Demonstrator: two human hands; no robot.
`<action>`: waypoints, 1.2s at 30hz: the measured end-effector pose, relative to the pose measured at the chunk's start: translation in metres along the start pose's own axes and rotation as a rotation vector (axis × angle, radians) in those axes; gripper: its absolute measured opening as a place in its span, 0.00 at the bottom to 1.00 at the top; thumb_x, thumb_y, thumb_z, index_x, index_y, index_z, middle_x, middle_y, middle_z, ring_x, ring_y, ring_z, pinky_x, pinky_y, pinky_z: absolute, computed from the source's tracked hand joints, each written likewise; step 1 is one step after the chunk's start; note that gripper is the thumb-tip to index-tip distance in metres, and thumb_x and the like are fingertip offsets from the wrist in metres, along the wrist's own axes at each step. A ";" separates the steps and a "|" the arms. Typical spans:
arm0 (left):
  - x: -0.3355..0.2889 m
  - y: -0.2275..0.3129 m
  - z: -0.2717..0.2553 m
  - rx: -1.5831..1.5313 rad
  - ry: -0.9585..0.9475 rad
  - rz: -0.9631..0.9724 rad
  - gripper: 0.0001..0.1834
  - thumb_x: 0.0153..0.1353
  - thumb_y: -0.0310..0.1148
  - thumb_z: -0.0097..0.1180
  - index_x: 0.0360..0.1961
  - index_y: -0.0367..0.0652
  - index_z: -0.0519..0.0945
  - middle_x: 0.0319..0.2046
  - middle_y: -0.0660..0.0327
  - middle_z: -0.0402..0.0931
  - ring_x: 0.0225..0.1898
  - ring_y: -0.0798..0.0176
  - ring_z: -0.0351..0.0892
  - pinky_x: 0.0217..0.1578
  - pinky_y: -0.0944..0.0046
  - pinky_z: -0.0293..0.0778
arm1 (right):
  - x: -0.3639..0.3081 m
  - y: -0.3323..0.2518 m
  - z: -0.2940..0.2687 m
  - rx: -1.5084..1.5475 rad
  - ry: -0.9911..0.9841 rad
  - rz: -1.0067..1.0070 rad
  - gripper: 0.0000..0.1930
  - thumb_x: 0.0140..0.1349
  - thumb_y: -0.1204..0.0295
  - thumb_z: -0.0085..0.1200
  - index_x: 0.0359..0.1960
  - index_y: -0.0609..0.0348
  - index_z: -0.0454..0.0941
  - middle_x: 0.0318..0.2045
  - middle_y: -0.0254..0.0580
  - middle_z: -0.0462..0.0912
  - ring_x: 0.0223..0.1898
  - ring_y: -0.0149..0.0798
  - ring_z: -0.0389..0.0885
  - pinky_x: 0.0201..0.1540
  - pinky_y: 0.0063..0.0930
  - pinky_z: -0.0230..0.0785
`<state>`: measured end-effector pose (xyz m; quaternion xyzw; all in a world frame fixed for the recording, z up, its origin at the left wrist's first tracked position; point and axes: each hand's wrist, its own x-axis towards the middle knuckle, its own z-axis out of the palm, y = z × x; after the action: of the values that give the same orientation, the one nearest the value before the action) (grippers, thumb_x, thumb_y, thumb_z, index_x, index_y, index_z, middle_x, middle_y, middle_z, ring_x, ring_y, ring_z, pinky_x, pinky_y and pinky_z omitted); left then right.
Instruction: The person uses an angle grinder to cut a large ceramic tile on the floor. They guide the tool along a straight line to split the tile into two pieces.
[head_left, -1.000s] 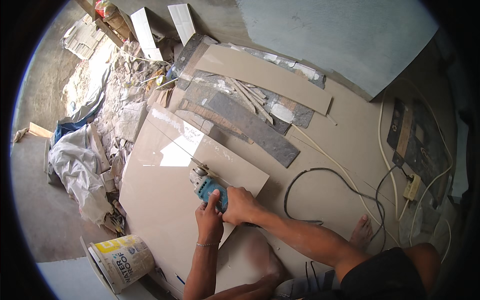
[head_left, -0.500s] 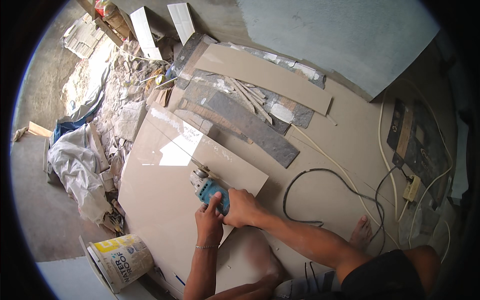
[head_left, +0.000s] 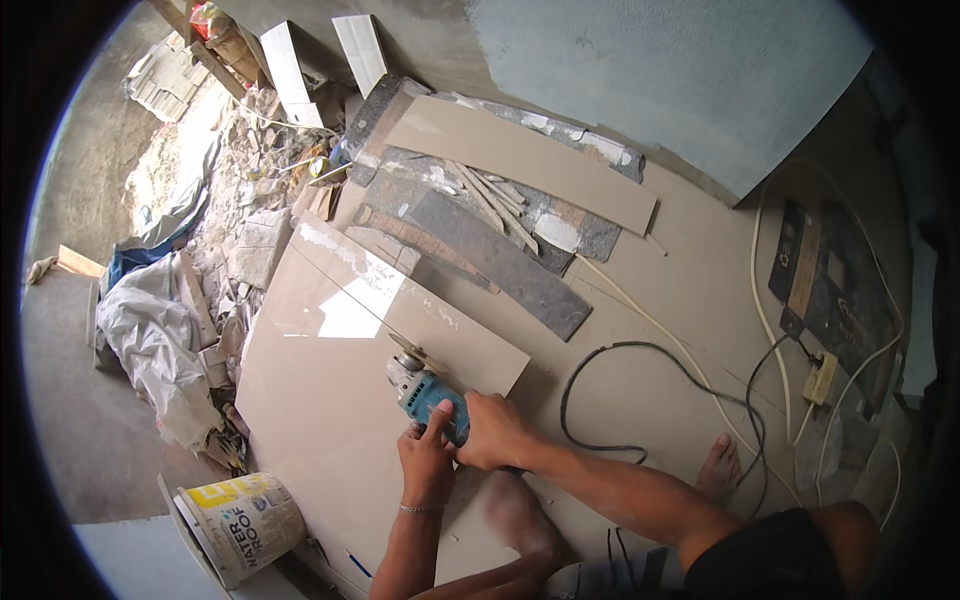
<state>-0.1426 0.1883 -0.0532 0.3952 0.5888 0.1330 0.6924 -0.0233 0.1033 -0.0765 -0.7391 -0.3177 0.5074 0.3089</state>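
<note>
A blue angle grinder [head_left: 424, 392] with a grey metal head is held over a large beige tile [head_left: 330, 390]. Its disc [head_left: 418, 350] stands at a dark straight line that runs across the tile toward the far left edge. My right hand [head_left: 493, 430] wraps round the rear of the grinder body. Against the near left side of the body my left hand [head_left: 428, 455] is closed, its thumb on top of the casing. The fingers under the grinder are hidden. Whether the disc touches the tile I cannot tell.
A long beige tile strip [head_left: 530, 160] and a dark grey strip [head_left: 500, 265] lie beyond. Rubble [head_left: 250, 180] and a plastic sheet [head_left: 155, 325] are at left, near a tipped bucket [head_left: 255, 520]. A black cord [head_left: 640, 348] loops right toward a socket block [head_left: 820, 378].
Both hands and the grinder have shifted slightly right and nearer, along the line on the tile. The disc shows more plainly now.
</note>
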 end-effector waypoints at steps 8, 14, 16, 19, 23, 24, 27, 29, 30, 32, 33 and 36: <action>-0.010 -0.010 0.006 -0.005 0.032 -0.008 0.19 0.66 0.35 0.71 0.47 0.31 0.79 0.38 0.58 0.83 0.32 0.65 0.85 0.32 0.66 0.81 | -0.012 0.008 0.001 0.002 0.018 0.003 0.37 0.45 0.57 0.79 0.49 0.74 0.77 0.43 0.68 0.87 0.50 0.63 0.87 0.55 0.46 0.80; -0.017 -0.017 0.009 0.004 0.030 -0.004 0.19 0.66 0.36 0.71 0.47 0.31 0.80 0.38 0.58 0.83 0.33 0.65 0.85 0.34 0.66 0.80 | -0.025 0.007 -0.009 0.031 -0.033 0.060 0.32 0.48 0.64 0.75 0.51 0.73 0.76 0.47 0.69 0.86 0.53 0.63 0.86 0.57 0.47 0.80; -0.019 -0.019 0.009 0.005 0.030 -0.003 0.19 0.65 0.36 0.72 0.46 0.32 0.80 0.37 0.59 0.83 0.32 0.67 0.84 0.32 0.67 0.79 | -0.028 0.005 -0.012 0.030 -0.036 0.063 0.32 0.48 0.64 0.75 0.51 0.73 0.76 0.46 0.69 0.86 0.53 0.63 0.86 0.57 0.47 0.81; -0.020 -0.020 0.007 0.060 0.042 -0.027 0.19 0.65 0.37 0.72 0.45 0.33 0.80 0.35 0.61 0.83 0.30 0.69 0.81 0.30 0.69 0.75 | -0.033 0.004 -0.015 0.018 -0.025 0.046 0.34 0.47 0.60 0.76 0.50 0.73 0.76 0.44 0.69 0.87 0.51 0.63 0.87 0.55 0.47 0.81; -0.023 -0.024 0.008 0.028 0.010 -0.007 0.19 0.65 0.39 0.73 0.44 0.34 0.81 0.34 0.62 0.82 0.29 0.70 0.80 0.28 0.70 0.73 | -0.038 0.001 -0.019 0.036 -0.065 0.088 0.29 0.49 0.67 0.73 0.50 0.73 0.77 0.47 0.69 0.86 0.54 0.63 0.86 0.58 0.46 0.80; -0.022 -0.023 0.008 0.040 -0.001 -0.009 0.19 0.65 0.38 0.72 0.44 0.34 0.81 0.34 0.62 0.82 0.29 0.70 0.80 0.28 0.70 0.74 | -0.039 0.001 -0.020 0.038 -0.066 0.092 0.29 0.49 0.67 0.73 0.50 0.73 0.77 0.47 0.70 0.86 0.54 0.63 0.86 0.57 0.46 0.80; -0.022 -0.020 0.009 0.035 0.008 -0.002 0.19 0.66 0.39 0.72 0.45 0.33 0.80 0.33 0.61 0.83 0.29 0.69 0.82 0.29 0.69 0.75 | -0.035 0.001 -0.018 0.021 -0.052 0.068 0.30 0.49 0.66 0.74 0.50 0.73 0.78 0.47 0.69 0.86 0.54 0.62 0.86 0.56 0.45 0.81; -0.020 -0.017 0.010 0.028 0.014 0.003 0.20 0.66 0.39 0.72 0.46 0.33 0.79 0.33 0.60 0.83 0.29 0.68 0.82 0.29 0.69 0.77 | -0.030 0.001 -0.015 0.027 -0.021 0.036 0.32 0.47 0.61 0.76 0.49 0.73 0.78 0.44 0.68 0.87 0.51 0.62 0.87 0.55 0.46 0.81; -0.018 -0.013 0.010 0.030 0.010 0.002 0.21 0.66 0.39 0.72 0.46 0.33 0.79 0.33 0.60 0.83 0.29 0.68 0.83 0.29 0.68 0.77 | -0.027 0.001 -0.014 0.023 -0.012 0.036 0.34 0.46 0.59 0.77 0.49 0.73 0.78 0.43 0.68 0.87 0.49 0.62 0.88 0.54 0.46 0.81; -0.014 -0.009 0.008 0.035 0.007 0.006 0.21 0.66 0.40 0.72 0.46 0.33 0.79 0.32 0.60 0.83 0.27 0.68 0.82 0.28 0.68 0.77 | -0.021 0.001 -0.011 0.017 -0.017 0.029 0.34 0.46 0.59 0.78 0.49 0.72 0.78 0.44 0.67 0.87 0.50 0.62 0.88 0.54 0.45 0.81; -0.013 -0.008 0.007 0.040 0.009 0.007 0.21 0.66 0.40 0.72 0.46 0.33 0.78 0.31 0.60 0.82 0.26 0.68 0.82 0.27 0.68 0.76 | -0.018 0.000 -0.010 0.010 -0.032 0.045 0.34 0.46 0.59 0.78 0.49 0.72 0.78 0.44 0.67 0.87 0.51 0.61 0.88 0.55 0.45 0.81; -0.006 -0.004 0.002 0.049 0.004 0.021 0.21 0.66 0.40 0.72 0.45 0.33 0.78 0.29 0.61 0.81 0.24 0.68 0.80 0.24 0.68 0.74 | -0.011 -0.006 -0.008 0.020 -0.027 0.057 0.35 0.45 0.59 0.78 0.49 0.72 0.78 0.45 0.67 0.87 0.51 0.61 0.87 0.55 0.44 0.80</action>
<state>-0.1433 0.1808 -0.0523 0.4181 0.5890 0.1267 0.6798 -0.0195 0.0975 -0.0634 -0.7377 -0.2955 0.5291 0.2975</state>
